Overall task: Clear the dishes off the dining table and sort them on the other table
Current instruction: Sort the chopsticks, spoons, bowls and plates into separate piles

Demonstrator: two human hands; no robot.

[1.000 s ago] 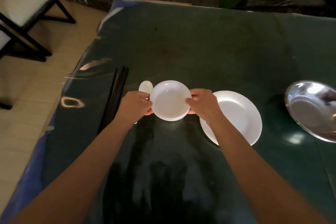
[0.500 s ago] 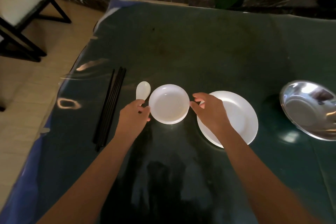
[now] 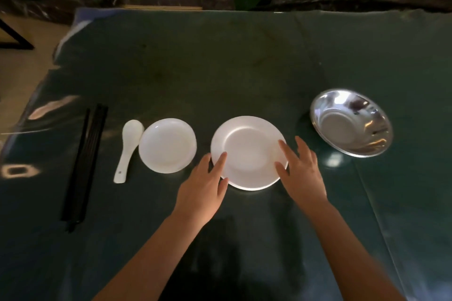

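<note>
While I am looking down from the head camera, I am seeing my left hand and my right hand lying at the two near sides of the large white plate, which is sitting flat on the dark green table. Both hands are spread with straight fingers and are closing around nothing; the left fingertips are reaching over the plate's left rim, and the right fingers are lying over its right rim. Just left of my left hand, the small white dish is standing apart from the plate, and the white spoon is lying just beside that dish. Further left, the black chopsticks are lying together. Right of my right hand, well apart, the steel bowl is resting tilted.
</note>
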